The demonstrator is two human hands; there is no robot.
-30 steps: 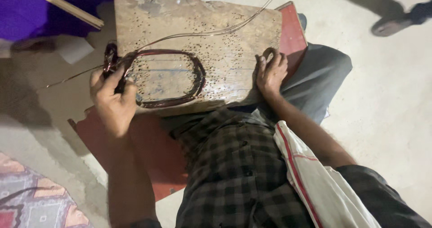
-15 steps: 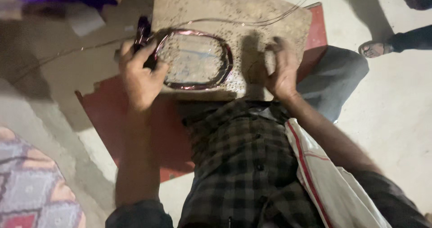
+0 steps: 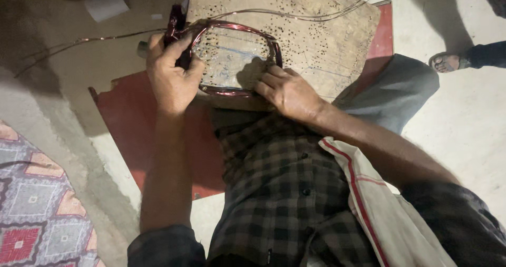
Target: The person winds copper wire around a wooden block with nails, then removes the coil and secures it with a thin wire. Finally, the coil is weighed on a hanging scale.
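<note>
Copper wire coil [image 3: 234, 56] sits as a flat oval loop on the near part of a pitted wooden board [image 3: 316, 30], which rests across the person's lap. Left hand [image 3: 171, 80] is closed tight around the coil's left end, where a dark bundle of turns sticks up. Right hand [image 3: 287, 90] lies on the near right edge of the loop, fingers together and pressing the turns down; can't tell if it actually pinches them.

Risks as I see them:
- Loose wire strands [image 3: 316, 11] run from the coil's far side off past the board's far right corner, and another tail [image 3: 79, 40] trails left across the floor. Any snag there likely drags turns out of the oval.
- If the right hand lifts, the near turns probably spring up and spread.
- Board is only propped on a knee; a leg shift could tip it and slide the coil off.
- Thin enamelled wire kinks easily under a hard grip at the left end.

Surroundings: bare concrete floor [image 3: 464, 119], dim light, a red mat [image 3: 126, 119] under the person, a patterned rug [image 3: 31, 214] near left. Another person's sandalled foot [image 3: 448, 61] stands at the right, close to the strands' path.
</note>
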